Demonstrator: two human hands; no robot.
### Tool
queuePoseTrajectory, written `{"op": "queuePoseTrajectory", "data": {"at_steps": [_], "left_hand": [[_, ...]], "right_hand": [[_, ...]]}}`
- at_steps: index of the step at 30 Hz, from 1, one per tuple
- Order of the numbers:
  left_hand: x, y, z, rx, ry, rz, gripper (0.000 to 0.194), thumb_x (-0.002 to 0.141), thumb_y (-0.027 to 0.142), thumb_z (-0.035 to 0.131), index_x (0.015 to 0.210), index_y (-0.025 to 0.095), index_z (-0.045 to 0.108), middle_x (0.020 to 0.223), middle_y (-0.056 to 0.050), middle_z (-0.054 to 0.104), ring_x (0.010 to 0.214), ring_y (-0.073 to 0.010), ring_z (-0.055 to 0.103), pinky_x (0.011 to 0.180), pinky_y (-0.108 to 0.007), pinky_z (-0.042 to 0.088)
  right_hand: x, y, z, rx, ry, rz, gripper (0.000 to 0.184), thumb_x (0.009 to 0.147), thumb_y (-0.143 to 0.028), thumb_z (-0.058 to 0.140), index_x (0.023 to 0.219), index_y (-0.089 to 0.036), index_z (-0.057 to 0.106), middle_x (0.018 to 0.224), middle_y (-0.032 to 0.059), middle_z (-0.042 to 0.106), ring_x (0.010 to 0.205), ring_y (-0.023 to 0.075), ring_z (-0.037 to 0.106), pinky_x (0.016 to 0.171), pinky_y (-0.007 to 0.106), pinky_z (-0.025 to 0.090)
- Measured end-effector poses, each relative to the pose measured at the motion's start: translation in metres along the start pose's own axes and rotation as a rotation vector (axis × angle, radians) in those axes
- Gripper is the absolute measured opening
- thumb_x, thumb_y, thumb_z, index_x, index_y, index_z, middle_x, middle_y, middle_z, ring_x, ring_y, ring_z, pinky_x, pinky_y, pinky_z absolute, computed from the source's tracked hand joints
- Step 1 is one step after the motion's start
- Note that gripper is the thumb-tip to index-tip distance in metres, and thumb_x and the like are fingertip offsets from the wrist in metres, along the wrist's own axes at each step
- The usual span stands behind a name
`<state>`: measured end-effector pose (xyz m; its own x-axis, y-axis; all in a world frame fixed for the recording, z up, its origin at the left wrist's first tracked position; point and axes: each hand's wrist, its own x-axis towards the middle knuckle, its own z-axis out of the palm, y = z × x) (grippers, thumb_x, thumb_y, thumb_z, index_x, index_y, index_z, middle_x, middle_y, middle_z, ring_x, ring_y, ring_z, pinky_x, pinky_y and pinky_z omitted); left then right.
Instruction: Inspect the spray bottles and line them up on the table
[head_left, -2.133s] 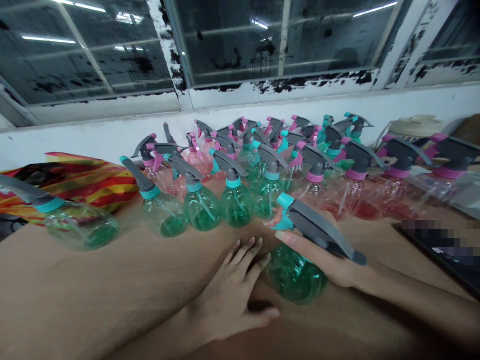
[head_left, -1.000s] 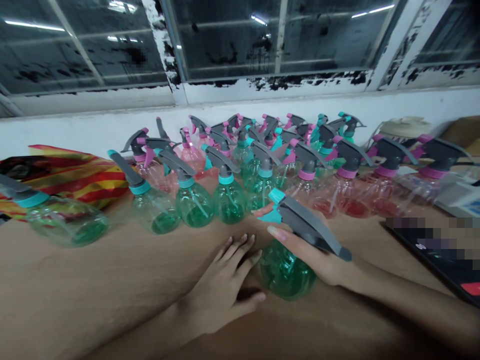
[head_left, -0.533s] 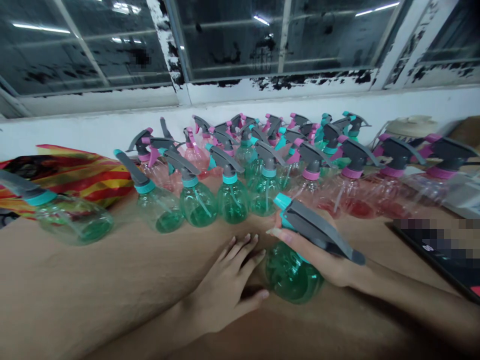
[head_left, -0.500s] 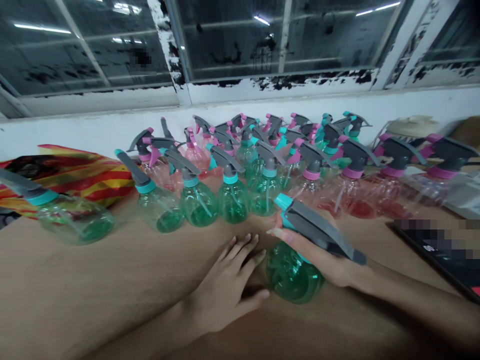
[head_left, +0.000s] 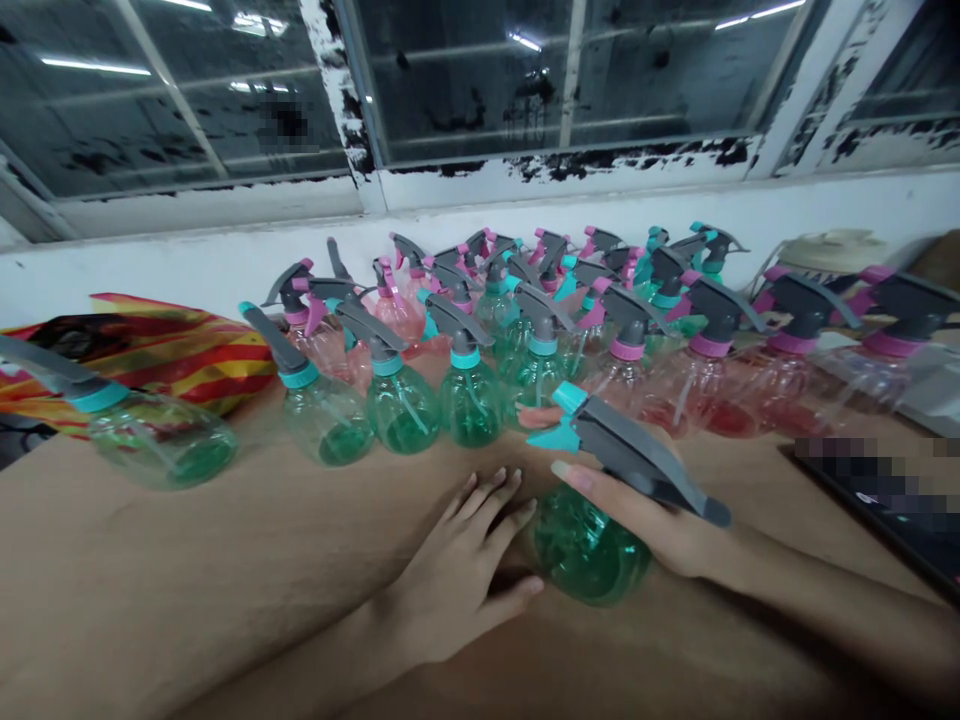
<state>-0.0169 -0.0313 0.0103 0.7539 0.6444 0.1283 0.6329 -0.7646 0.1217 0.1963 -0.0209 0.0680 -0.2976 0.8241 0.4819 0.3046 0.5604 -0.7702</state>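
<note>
"My right hand [head_left: 664,525] is wrapped round the neck of a green spray bottle [head_left: 591,562], thumb stretched along the near side; the other fingers are mostly hidden behind."

"What's different from half a second ago?"

"The turquoise trigger [head_left: 556,433]. It was drawn in under my curled finger; now it juts forward, and a fingertip [head_left: 538,416] points out past it. The bottle stays in much the same spot on the table [head_left: 187,580], well in from the back edge."

"Your left?"

"My left hand [head_left: 457,570] lies palm down, fingers fanned, thumb apart, just beside the bottle, unmoved. Whether it touches, I can't tell."

"Further out?"

"A row of turquoise-collared bottles [head_left: 471,408] ahead, and a lone bottle [head_left: 165,445] near the table's left edge, by a red-and-yellow bag [head_left: 210,360]. Pink-collared bottles [head_left: 701,390] stand to the right; others crowd toward the back edge, under the white wall [head_left: 187,262]."
</note>
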Motion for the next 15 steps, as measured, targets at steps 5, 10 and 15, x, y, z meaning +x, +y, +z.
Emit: {"op": "queuePoseTrajectory", "data": {"at_steps": [5, 10, 15], "left_hand": [[-0.0001, -0.0004, 0.0023, 0.001, 0.013, 0.008, 0.06, 0.092, 0.05, 0.045, 0.14, 0.015, 0.034, 0.145, -0.011, 0.035, 0.136, -0.0278, 0.024, 0.109, -0.048, 0.023], [-0.001, -0.0001, 0.0016, 0.02, -0.002, 0.01, 0.06, 0.093, 0.05, 0.044, 0.14, 0.014, 0.034, 0.147, -0.012, 0.031, 0.137, -0.0279, 0.022, 0.109, -0.049, 0.022], [-0.0003, 0.0008, -0.0003, 0.005, 0.006, 0.002, 0.059, 0.092, 0.048, 0.046, 0.139, 0.015, 0.035, 0.146, -0.011, 0.033, 0.136, -0.0278, 0.023, 0.109, -0.048, 0.023]], "right_hand": [[0.0001, -0.0004, 0.0, -0.006, -0.001, 0.024, 0.013, 0.084, -0.032, 0.059, 0.094, -0.027, 0.065, 0.077, 0.0008, 0.065, 0.072, 0.0192, 0.064, 0.065, 0.033, 0.053], [0.0008, -0.0027, 0.0009, 0.067, -0.002, 0.008, 0.026, 0.084, -0.029, 0.06, 0.109, -0.027, 0.061, 0.103, 0.003, 0.067, 0.099, 0.0197, 0.063, 0.087, 0.035, 0.049], [0.0025, 0.0006, 0.0022, 0.078, 0.001, -0.011, 0.022, 0.084, -0.029, 0.059, 0.105, -0.027, 0.062, 0.103, 0.0028, 0.068, 0.093, 0.0196, 0.064, 0.082, 0.036, 0.052]]}}
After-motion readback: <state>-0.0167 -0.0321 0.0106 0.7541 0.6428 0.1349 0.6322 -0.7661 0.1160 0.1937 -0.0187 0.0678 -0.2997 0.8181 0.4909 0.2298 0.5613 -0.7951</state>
